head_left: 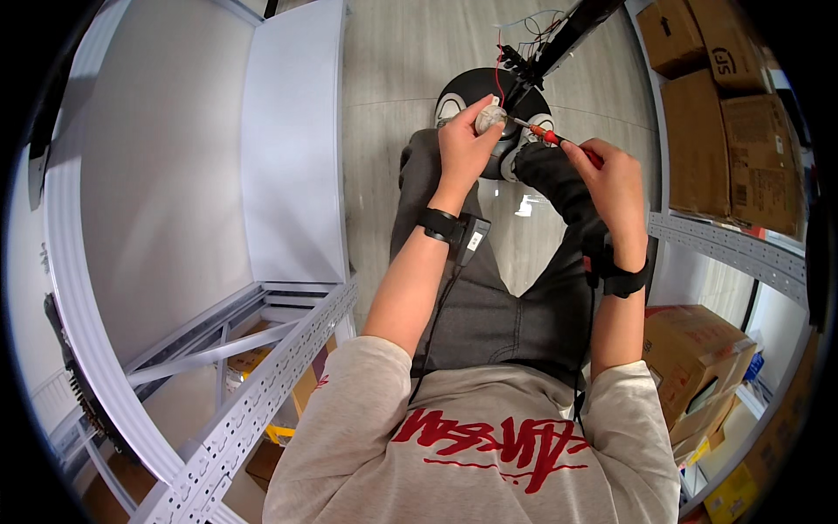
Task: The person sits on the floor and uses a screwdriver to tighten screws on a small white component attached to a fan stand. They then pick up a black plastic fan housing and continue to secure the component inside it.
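My left hand (pixel 467 148) pinches a small round whitish part (pixel 490 120) between thumb and fingers, out over the floor between my shoes. A thin red wire (pixel 499 74) runs upward from beside it. In my right hand (pixel 614 179) is a screwdriver (pixel 548 135) with a red and black handle, slanting up and left. Its metal tip reaches the right side of the round part; whether it sits in a screw is too small to tell. Behind them stands a black pole (pixel 580 35) on a round black base (pixel 454 83), with loose thin wires (pixel 534 35) at its side.
A white shelf panel (pixel 292 140) and perforated metal rack (pixel 253 419) stand close on my left. On the right, a rack beam (pixel 733 253) carries cardboard boxes (pixel 696 144), with another box (pixel 694 358) lower down. Cabled straps circle both my wrists.
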The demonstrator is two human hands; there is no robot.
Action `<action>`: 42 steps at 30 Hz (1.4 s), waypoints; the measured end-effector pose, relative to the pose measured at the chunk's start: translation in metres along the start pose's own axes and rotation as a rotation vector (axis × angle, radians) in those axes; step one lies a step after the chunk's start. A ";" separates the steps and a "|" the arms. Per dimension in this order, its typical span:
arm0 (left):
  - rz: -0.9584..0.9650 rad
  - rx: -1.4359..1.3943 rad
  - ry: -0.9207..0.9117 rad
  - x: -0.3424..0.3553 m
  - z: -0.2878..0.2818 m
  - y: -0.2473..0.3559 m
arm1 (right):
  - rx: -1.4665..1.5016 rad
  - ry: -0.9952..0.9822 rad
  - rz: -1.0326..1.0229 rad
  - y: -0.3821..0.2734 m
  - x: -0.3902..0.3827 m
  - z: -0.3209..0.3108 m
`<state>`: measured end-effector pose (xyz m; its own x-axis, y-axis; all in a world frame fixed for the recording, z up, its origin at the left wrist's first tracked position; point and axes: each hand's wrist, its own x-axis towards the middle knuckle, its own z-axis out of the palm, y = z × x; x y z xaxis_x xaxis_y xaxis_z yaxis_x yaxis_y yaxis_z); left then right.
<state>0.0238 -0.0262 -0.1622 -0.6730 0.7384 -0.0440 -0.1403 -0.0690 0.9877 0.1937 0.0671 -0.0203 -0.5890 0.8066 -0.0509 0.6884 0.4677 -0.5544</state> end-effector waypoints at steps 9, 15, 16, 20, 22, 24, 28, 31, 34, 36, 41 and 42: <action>0.027 -0.039 0.057 0.001 0.002 -0.003 | -0.049 -0.006 -0.012 -0.001 -0.002 0.003; 0.003 0.006 -0.001 0.000 0.000 0.000 | 0.039 0.134 -0.203 -0.007 -0.007 0.004; -0.006 0.003 0.005 0.000 0.000 0.001 | 0.037 0.127 -0.196 -0.007 -0.007 0.005; -0.007 -0.048 0.012 0.000 0.002 0.005 | 0.273 0.159 -0.019 -0.001 -0.006 0.014; -0.001 -0.062 0.043 0.000 0.003 0.003 | 0.333 0.197 -0.009 -0.001 -0.006 0.016; -0.005 -0.072 0.053 0.000 0.003 0.003 | 0.226 0.273 -0.158 -0.003 -0.006 0.015; -0.025 -0.088 0.054 -0.001 0.003 0.004 | 0.219 0.331 -0.331 -0.003 -0.004 0.019; -0.029 -0.047 0.039 0.000 0.002 0.003 | 0.053 0.307 -0.190 -0.010 -0.006 0.016; -0.022 -0.068 0.060 0.000 0.002 0.001 | -0.097 0.177 0.000 -0.009 -0.006 0.013; -0.017 -0.079 0.071 0.000 0.003 -0.001 | -0.017 0.208 -0.111 -0.008 -0.006 0.011; -0.015 -0.062 0.074 0.001 0.003 -0.002 | 0.126 0.245 -0.293 -0.014 -0.006 0.008; -0.020 -0.067 0.070 0.000 0.003 -0.001 | 0.129 0.248 -0.281 -0.016 -0.007 0.009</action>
<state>0.0260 -0.0237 -0.1626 -0.7179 0.6919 -0.0766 -0.2009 -0.1006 0.9744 0.1833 0.0512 -0.0184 -0.6157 0.7240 0.3110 0.4470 0.6460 -0.6188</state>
